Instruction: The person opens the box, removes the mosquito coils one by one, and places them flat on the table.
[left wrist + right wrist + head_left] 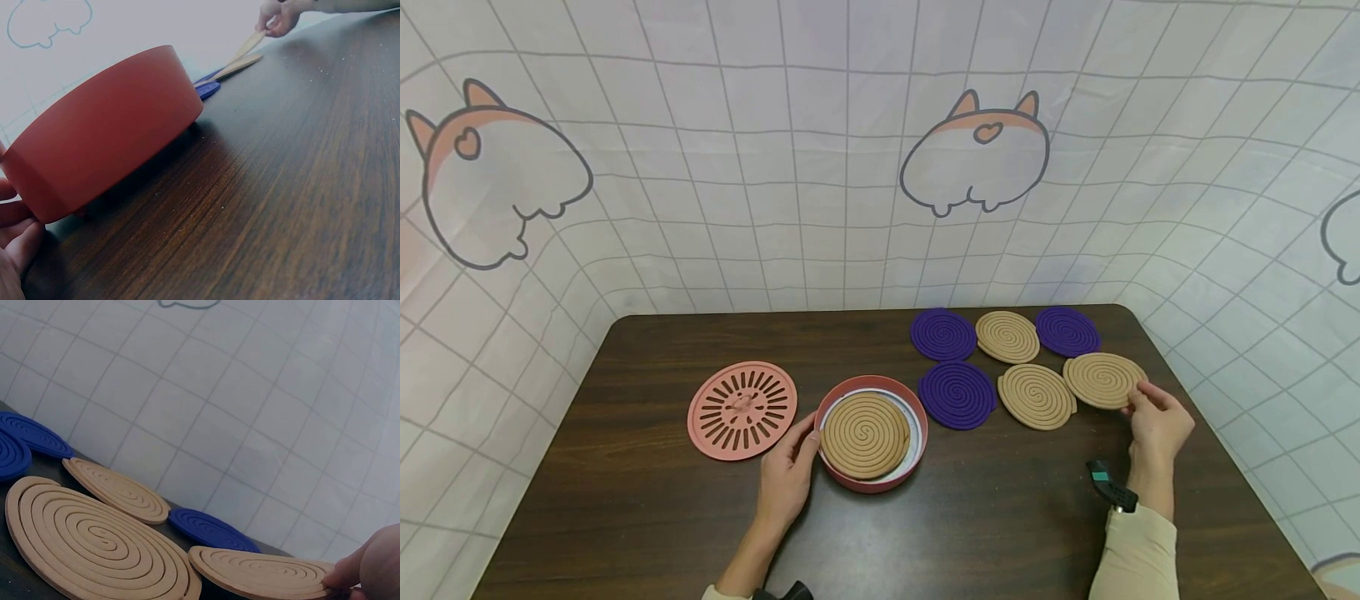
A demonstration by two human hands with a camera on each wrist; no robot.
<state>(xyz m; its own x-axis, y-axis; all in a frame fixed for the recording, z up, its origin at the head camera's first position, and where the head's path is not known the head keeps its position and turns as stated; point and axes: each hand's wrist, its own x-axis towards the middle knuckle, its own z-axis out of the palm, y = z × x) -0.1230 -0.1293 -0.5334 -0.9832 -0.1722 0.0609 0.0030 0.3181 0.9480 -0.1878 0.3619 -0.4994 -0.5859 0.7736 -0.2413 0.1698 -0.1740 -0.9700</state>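
Observation:
A tan mosquito coil (pixel 1103 380) is pinched at its right edge by my right hand (pixel 1157 423); in the right wrist view the same coil (pixel 265 573) looks slightly tilted. My left hand (pixel 787 471) holds the left side of a round red tin (pixel 917 467). Inside that tin, over a white lining, lies another tan coil (pixel 865 435). The left wrist view shows the tin's outer wall (pixel 119 119) with fingers against it. Left of the tin lies a pink slotted lid (pixel 742 411).
Beside the held coil lie a tan coil (pixel 1037 397) and a purple coil (pixel 957 395). Behind them are a purple coil (pixel 943 335), a tan coil (pixel 1007 337) and a purple coil (pixel 1067 332). The dark wooden table (pixel 970 517) meets a white gridded curtain (pixel 820 183).

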